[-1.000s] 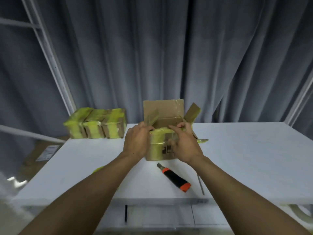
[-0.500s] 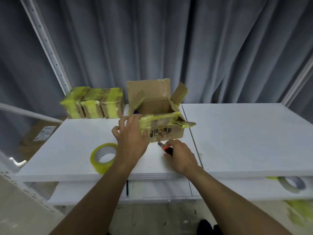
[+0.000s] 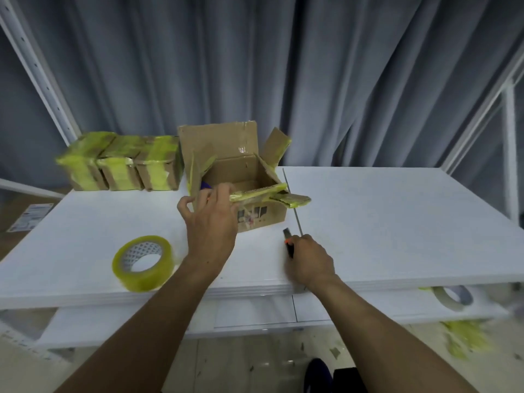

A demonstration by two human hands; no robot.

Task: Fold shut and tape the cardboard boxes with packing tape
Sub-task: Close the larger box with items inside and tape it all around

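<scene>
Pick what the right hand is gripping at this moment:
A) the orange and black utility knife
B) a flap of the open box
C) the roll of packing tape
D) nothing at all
A: the right hand is curled round the utility knife, whose tip pokes out past the fingers. The tape roll lies untouched to the left, and the left hand, not the right, holds the near edge of the open box.
</scene>
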